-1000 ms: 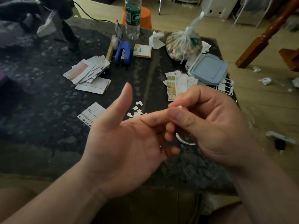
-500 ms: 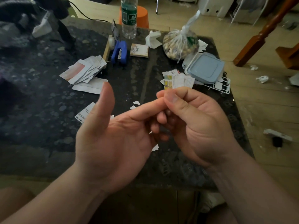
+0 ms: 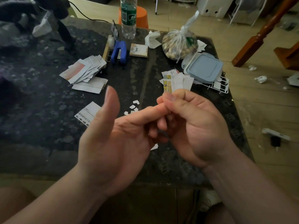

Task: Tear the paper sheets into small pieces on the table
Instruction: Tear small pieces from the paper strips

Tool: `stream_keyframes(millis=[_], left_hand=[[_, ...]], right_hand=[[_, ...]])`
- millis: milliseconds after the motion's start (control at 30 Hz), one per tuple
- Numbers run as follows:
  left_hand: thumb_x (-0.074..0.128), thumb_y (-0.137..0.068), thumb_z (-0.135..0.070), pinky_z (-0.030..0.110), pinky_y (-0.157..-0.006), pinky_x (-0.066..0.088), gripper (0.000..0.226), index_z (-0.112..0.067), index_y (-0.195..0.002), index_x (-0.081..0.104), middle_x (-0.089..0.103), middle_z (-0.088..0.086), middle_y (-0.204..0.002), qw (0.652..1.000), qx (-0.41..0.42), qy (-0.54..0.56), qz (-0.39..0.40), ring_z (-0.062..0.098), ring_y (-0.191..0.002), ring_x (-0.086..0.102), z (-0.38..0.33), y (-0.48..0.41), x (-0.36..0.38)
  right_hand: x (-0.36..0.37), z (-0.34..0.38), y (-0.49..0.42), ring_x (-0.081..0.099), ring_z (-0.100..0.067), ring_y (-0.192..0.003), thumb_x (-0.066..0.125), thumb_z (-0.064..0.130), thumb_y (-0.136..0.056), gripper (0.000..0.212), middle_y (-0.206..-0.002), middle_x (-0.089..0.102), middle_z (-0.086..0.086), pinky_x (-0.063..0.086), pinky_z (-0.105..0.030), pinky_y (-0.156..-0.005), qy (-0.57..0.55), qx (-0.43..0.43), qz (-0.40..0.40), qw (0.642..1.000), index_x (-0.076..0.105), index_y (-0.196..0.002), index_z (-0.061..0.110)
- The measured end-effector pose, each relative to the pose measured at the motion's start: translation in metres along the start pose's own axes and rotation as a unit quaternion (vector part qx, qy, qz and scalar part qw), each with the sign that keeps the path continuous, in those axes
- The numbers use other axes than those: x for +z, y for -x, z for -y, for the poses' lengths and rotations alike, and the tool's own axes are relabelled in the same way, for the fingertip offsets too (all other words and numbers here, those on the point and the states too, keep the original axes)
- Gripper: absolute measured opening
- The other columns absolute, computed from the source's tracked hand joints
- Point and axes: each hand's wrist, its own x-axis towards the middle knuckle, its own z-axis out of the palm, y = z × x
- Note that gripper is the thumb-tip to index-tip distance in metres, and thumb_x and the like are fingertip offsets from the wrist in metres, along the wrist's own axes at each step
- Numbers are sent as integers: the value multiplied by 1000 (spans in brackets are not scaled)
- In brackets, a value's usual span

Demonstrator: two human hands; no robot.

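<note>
Nearest, the left hand (image 3: 116, 143) lies palm-up, thumb raised, forefinger straight. The right hand (image 3: 194, 126) curls its fingers and pinches that fingertip — any scrap between them is hidden. Both hands cover part of the torn pieces (image 3: 134, 107) on the table (image 3: 48, 102), nearer than the blue stapler (image 3: 120, 51). Paper sheets (image 3: 82, 70) lie left of the stapler, a second stack (image 3: 177, 81) to its right. Farther right is a lidded box (image 3: 203, 68) — contents unseen — and a tied bag (image 3: 178, 44) of small nuts.

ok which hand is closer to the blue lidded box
Right. The right hand is nearly straight below the blue lidded box in the view, toward the person; the left hand is well off to the left and lower still.
</note>
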Motion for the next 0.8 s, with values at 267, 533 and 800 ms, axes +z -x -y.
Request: stream_keyframes(millis=[267, 533, 800], left_hand=[[43, -91, -71, 32, -82, 51, 72, -17, -129, 72, 68, 1, -113, 990, 11, -117, -79, 14, -100, 57, -3, -14, -5], [55, -75, -9, 37, -99, 46, 64, -23, -137, 63, 63, 2, -134, 959, 87, -271, -15, 32, -132, 54, 9, -1, -19], [58, -84, -10, 34, -99, 49, 58, -19, -141, 57, 61, -2, -137, 919, 139, -370, -16, 31, -133, 54, 5, -1, -12]], right_hand=[[-34, 16, -15, 42, -18, -55, 53, 8, -97, 21, -61, 55, -6, 32, -26, -47, 81, -3, -118, 990, 66, -81, 2], [-25, 17, 14, 43, -10, -45, 66, 20, -82, 15, -56, 56, -5, 33, -17, -42, 200, -22, -43, 979, 76, -71, 15], [-23, 17, 17, 42, -11, -45, 66, 17, -81, 15, -58, 60, -10, 31, -17, -41, 162, -23, -46, 985, 78, -74, 11]])
